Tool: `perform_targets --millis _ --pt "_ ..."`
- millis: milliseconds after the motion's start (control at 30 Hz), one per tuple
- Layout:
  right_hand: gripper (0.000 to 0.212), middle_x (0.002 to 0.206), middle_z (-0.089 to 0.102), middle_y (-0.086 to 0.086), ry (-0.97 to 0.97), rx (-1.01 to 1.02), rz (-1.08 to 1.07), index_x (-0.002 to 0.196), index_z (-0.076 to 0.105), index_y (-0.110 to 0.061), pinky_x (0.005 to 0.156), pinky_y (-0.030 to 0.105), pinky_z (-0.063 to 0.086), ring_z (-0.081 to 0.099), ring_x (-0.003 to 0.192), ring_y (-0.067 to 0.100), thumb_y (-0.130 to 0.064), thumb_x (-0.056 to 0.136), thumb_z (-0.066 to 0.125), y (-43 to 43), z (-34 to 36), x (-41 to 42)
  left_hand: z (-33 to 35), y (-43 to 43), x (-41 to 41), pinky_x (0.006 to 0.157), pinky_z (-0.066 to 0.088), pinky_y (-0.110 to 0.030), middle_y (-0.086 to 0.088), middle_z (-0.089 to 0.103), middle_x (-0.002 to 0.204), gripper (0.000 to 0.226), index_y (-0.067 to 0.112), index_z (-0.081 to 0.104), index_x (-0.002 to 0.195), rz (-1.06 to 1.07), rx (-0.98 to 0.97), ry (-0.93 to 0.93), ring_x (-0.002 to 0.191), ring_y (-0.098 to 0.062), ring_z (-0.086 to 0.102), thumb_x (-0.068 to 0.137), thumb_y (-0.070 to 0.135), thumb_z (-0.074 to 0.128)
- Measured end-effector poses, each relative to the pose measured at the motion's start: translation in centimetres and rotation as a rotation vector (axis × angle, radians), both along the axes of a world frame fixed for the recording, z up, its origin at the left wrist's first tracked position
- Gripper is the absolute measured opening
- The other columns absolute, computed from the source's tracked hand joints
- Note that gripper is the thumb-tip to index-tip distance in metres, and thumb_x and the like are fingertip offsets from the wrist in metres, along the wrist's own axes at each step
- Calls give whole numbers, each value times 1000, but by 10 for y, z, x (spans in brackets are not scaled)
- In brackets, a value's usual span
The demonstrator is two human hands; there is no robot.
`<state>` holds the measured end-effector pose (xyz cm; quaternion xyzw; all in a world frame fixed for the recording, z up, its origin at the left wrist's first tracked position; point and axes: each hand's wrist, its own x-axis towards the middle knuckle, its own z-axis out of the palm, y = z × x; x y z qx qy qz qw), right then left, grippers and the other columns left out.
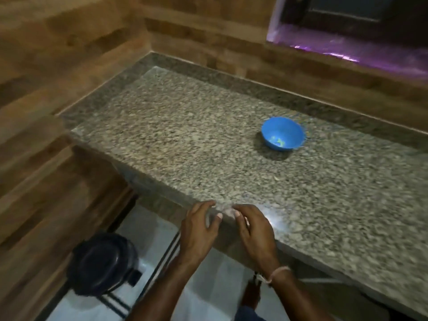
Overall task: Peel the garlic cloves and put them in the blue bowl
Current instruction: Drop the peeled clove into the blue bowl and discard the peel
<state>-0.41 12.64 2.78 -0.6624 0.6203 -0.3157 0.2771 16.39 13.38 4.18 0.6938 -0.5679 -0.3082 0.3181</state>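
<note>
Head view: granite counter [185,140], black bin [102,262] on floor beside. L hand [199,228], R hand [254,230] at near edge, fingers half-curled, tips almost meeting round pale blur [225,210], grip unclear. Blue bowl [272,128] well beyond, pale bits [278,141] inside.

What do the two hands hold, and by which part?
The left hand and right hand seem to pinch a small pale thing; blur hides which part.

The light was dim and warm. A white glare patch flared on the speckled grey granite countertop [185,140] near its front edge, perhaps from a lamp overhead. The round blue plastic bowl [282,135] threw a soft shadow to its near left. Purple glow bled off the window ledge [347,49]. Motion blur smeared the brown wood-panelled walls [58,66], and straight edges bowed.
</note>
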Motion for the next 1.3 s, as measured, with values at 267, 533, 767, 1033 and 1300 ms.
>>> perform_targets --millis 267,533,767,1033,1300 --pt "27 128 69 -8 59 33 -104 128 72 -23 92 19 43 64 118 11 -32 109 56 -54 -9 -128 -15 -63 -117 105 52 -42 5 59 140 41 29 62 138 -140 46 18 128 -17 57 97 29 68" --pt "35 134 64 4 173 128 -115 136 66 -19 92 42 57 65 120 25 -22 102 63 -111 -31 -170 -34 -149 -153 88 50 -22 -1 63 120 40 19 70 127 -283 12 -144 104 -11 62 90 4 70" --pt "27 121 58 5 329 234 -118 117 66 -18 79 42 52 54 114 29 -15 90 69 -149 -33 -168 -55 -201 -170 75 54 -41 2 60 103 23 23 70 102 -440 -10 -292 97 -21 61 85 7 75" --pt "28 111 50 -5 320 183 -217 100 58 -25 60 42 49 45 99 22 -8 86 75 -157 -45 -159 -45 -208 -169 65 45 -34 13 57 88 19 31 54 90 -321 -26 -142 86 -9 55 95 16 64" --pt "32 118 50 -7 304 140 -240 110 59 -25 70 43 51 46 104 20 -7 88 75 -154 -49 -156 -2 -298 -187 71 37 -31 7 70 98 13 24 68 102 -290 -269 -237 98 -21 56 92 17 75"
